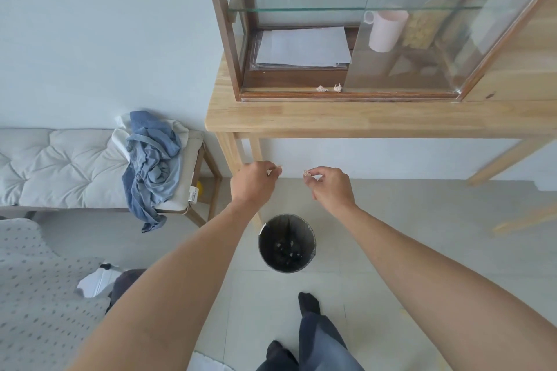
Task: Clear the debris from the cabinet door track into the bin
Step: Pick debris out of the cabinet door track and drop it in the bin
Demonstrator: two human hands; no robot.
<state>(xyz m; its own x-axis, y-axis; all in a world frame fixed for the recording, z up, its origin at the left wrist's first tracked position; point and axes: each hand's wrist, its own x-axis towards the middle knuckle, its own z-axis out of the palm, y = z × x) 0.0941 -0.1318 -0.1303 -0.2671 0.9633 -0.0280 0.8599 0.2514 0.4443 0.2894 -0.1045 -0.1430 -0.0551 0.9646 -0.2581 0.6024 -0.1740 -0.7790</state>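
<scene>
Two pale crumpled scraps of debris [329,88] lie in the door track [301,95] of a glass-fronted wooden cabinet on a light wood table. My left hand [253,182] pinches a small pale scrap [269,172] between fingertips. My right hand [330,184] pinches another crumpled scrap [306,172]. Both hands hover below the table edge, above and just beyond a round dark bin [287,243] on the floor. Several small scraps lie inside the bin.
The table's front edge [361,123] and a table leg [232,153] are close to my hands. A cushioned bench [60,166] with blue clothing stands at left. My feet in dark socks stand behind the bin. Inside the cabinet are papers and a pink mug.
</scene>
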